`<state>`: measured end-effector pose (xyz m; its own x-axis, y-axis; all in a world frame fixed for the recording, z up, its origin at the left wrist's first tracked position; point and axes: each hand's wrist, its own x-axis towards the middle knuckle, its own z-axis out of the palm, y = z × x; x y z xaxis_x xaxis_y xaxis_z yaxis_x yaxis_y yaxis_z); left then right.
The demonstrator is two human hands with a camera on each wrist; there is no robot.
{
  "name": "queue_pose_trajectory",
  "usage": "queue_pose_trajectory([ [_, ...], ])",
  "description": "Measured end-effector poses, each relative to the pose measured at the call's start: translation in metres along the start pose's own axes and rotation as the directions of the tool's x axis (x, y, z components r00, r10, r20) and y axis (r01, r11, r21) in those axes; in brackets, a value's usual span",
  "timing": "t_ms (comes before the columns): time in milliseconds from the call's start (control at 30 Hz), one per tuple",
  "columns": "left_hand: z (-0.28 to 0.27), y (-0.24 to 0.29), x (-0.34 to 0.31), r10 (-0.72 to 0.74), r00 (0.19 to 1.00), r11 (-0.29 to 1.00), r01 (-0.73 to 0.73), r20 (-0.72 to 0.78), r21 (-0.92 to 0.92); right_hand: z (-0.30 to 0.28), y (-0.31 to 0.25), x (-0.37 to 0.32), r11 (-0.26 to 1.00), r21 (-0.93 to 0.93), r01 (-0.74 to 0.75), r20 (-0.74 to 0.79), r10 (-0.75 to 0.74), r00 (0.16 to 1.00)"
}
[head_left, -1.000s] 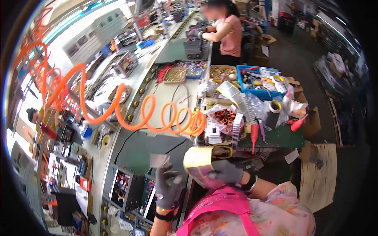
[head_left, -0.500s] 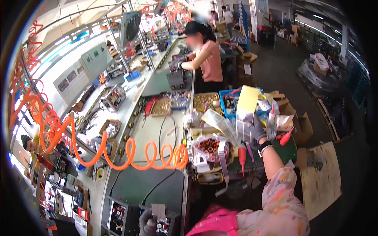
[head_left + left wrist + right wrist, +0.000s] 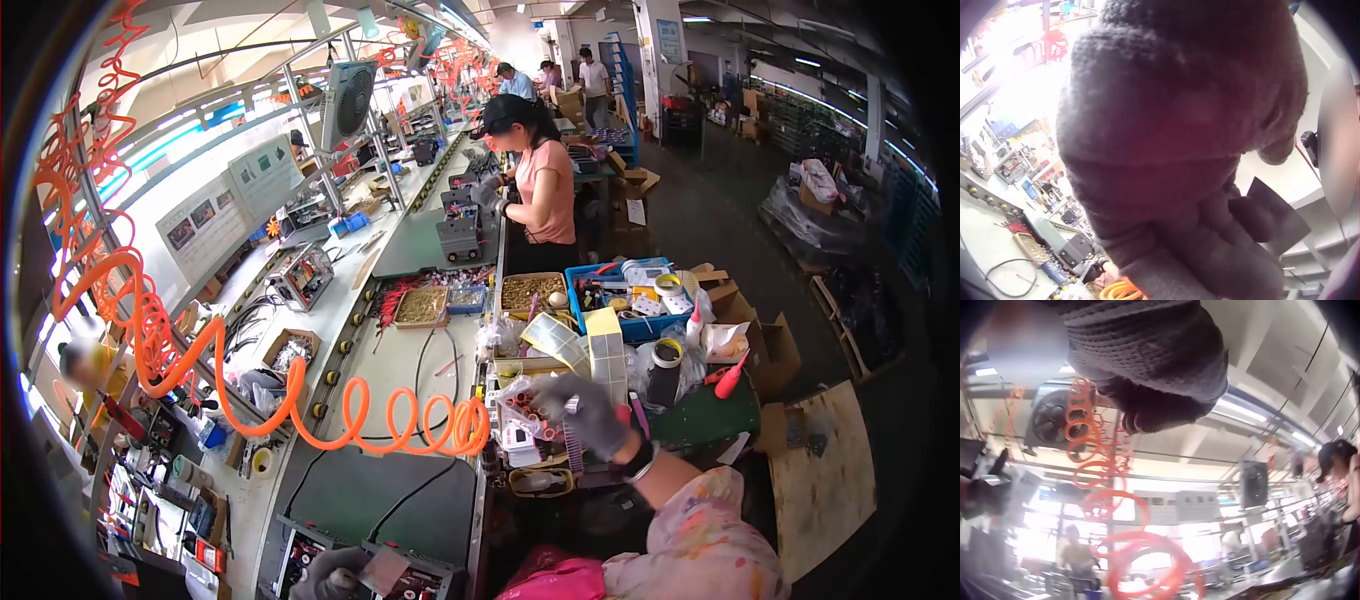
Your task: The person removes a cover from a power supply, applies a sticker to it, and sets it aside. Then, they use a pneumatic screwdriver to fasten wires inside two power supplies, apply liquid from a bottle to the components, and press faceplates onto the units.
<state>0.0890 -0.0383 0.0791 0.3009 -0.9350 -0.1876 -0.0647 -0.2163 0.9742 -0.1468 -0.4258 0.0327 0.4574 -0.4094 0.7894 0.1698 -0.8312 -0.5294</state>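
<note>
In the head view, my gloved left hand point(image 3: 332, 574) is low at the front of the bench, pinching a thin square label point(image 3: 386, 569) above an open-topped metal case point(image 3: 430, 578) with wiring inside. The left wrist view shows that label point(image 3: 1277, 215) as a dark square at the fingertips. My gloved right hand point(image 3: 588, 412) reaches over the side table, above a plastic bag of small orange-and-black parts point(image 3: 522, 408). Its fingers are loosely bent and nothing shows in them. Just beyond it, a yellow-topped sheet of labels point(image 3: 604, 345) lies among the supplies.
An orange coiled air hose point(image 3: 370, 420) hangs across the bench. A second open case point(image 3: 297, 553) stands at the left. A blue bin point(image 3: 640, 325), a tray of brass-coloured parts point(image 3: 532, 290) and red-tipped bottles point(image 3: 733, 378) crowd the side table. Another person point(image 3: 540, 190) works farther along.
My right hand carried the label sheet out to the side table, let it go there, and drew back towards me. My left hand moved down over the cases, still holding the square label.
</note>
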Motion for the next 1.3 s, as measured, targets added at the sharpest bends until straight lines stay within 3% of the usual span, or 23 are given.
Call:
queue_pose_trajectory([
  [33, 0.004, 0.021, 0.001, -0.014, 1.000, 1.000, 0.015, 0.022, -0.027, 0.016, -0.039, 0.011, 0.959, 0.268, -0.090, 0.169, 0.045, 0.984],
  [67, 0.003, 0.024, 0.007, 0.104, 0.993, 0.994, -0.103, 0.053, -0.018, 0.038, -0.054, 0.010, 0.920, 0.381, -0.098, 0.316, -0.030, 0.948],
  [100, 0.001, 0.031, 0.011, 0.158, 0.982, 0.987, -0.162, 0.107, 0.025, 0.061, -0.065, 0.004, 0.803, 0.529, -0.273, 0.482, -0.021, 0.876],
  [167, -0.003, 0.040, 0.008, 0.244, 0.964, 0.951, -0.260, 0.109, 0.167, 0.108, -0.088, -0.005, 0.593, 0.710, -0.380, 0.508, -0.057, 0.860],
  [200, -0.002, 0.041, 0.002, 0.282, 0.957, 0.919, -0.288, 0.062, 0.270, 0.121, -0.092, -0.003, 0.608, 0.684, -0.402, 0.562, -0.087, 0.823],
  [267, -0.004, 0.057, -0.010, 0.181, 0.979, 0.971, -0.193, 0.095, 0.143, 0.156, -0.103, 0.003, 0.517, 0.709, -0.480, 0.638, -0.179, 0.749],
  [300, -0.008, 0.060, -0.016, 0.205, 0.975, 0.969, -0.215, 0.086, 0.123, 0.165, -0.114, 0.004, 0.225, 0.774, -0.592, 0.632, -0.214, 0.745],
  [333, -0.016, 0.063, -0.023, 0.185, 0.978, 0.963, -0.200, 0.098, 0.183, 0.167, -0.131, 0.011, 0.297, 0.693, -0.657, 0.714, -0.160, 0.681],
  [367, -0.021, 0.071, -0.035, 0.064, 0.997, 0.984, -0.072, 0.054, 0.163, 0.173, -0.139, 0.017, 0.007, 0.536, -0.844, 0.835, -0.153, 0.529],
  [400, -0.028, 0.061, -0.039, 0.107, 0.994, 0.985, -0.111, 0.033, 0.131, 0.180, -0.152, 0.019, 0.277, 0.534, -0.799, 0.842, -0.090, 0.532],
  [433, -0.038, 0.049, -0.045, 0.080, 0.996, 0.995, -0.082, 0.037, 0.055, 0.188, -0.160, 0.019, 0.385, 0.539, -0.749, 0.832, -0.105, 0.545],
  [500, -0.057, 0.028, -0.054, 0.129, 0.990, 0.971, -0.139, 0.061, 0.195, 0.209, -0.175, 0.021, 0.383, 0.496, -0.779, 0.865, -0.140, 0.481],
  [600, -0.072, 0.018, -0.077, -0.047, 0.998, 0.999, 0.046, 0.047, 0.025, 0.236, -0.193, 0.018, 0.310, 0.398, -0.863, 0.915, -0.199, 0.351],
  [700, -0.074, 0.010, -0.090, -0.001, 0.990, 0.998, 0.010, -0.139, 0.059, 0.260, -0.198, 0.002, 0.335, 0.360, -0.871, 0.930, -0.199, 0.308],
  [733, -0.079, 0.001, -0.089, -0.093, 0.988, 0.995, 0.086, -0.120, -0.059, 0.266, -0.200, 0.000, 0.286, 0.323, -0.902, 0.943, -0.182, 0.280],
  [833, -0.086, -0.011, -0.079, -0.103, 0.974, 0.995, 0.104, -0.201, -0.009, 0.286, -0.196, -0.002, 0.276, 0.218, -0.936, 0.976, -0.058, 0.210],
  [900, -0.095, -0.020, -0.064, -0.114, 0.947, 0.974, 0.165, -0.300, 0.154, 0.317, -0.171, -0.004, 0.356, 0.317, -0.879, 0.948, -0.111, 0.297],
  [933, -0.097, -0.023, -0.058, -0.296, 0.897, 0.955, 0.287, -0.328, -0.078, 0.328, -0.160, -0.005, 0.386, 0.365, -0.847, 0.931, -0.129, 0.342],
  [967, -0.099, -0.027, -0.053, -0.477, 0.822, 0.869, 0.387, -0.310, -0.308, 0.337, -0.153, 0.000, 0.294, 0.308, -0.905, 0.951, -0.109, 0.289],
  [1033, -0.109, -0.054, -0.051, -0.373, 0.728, 0.907, 0.417, -0.575, -0.061, 0.361, -0.124, 0.010, 0.305, 0.216, -0.927, 0.975, -0.029, 0.218],
  [1100, -0.118, -0.092, -0.046, -0.065, 0.672, 0.821, 0.457, -0.738, 0.343, 0.396, -0.083, 0.010, 0.304, 0.182, -0.935, 0.979, 0.036, 0.202],
  [1267, -0.129, -0.159, -0.021, 0.060, 0.653, 0.595, 0.584, -0.755, 0.552, 0.482, 0.007, -0.016, 0.090, 0.054, -0.994, 0.994, 0.091, 0.062],
  [1300, -0.132, -0.168, -0.017, 0.121, 0.673, 0.651, 0.501, -0.730, 0.570, 0.501, 0.017, -0.023, 0.041, 0.022, -0.999, 0.997, 0.073, 0.025],
])
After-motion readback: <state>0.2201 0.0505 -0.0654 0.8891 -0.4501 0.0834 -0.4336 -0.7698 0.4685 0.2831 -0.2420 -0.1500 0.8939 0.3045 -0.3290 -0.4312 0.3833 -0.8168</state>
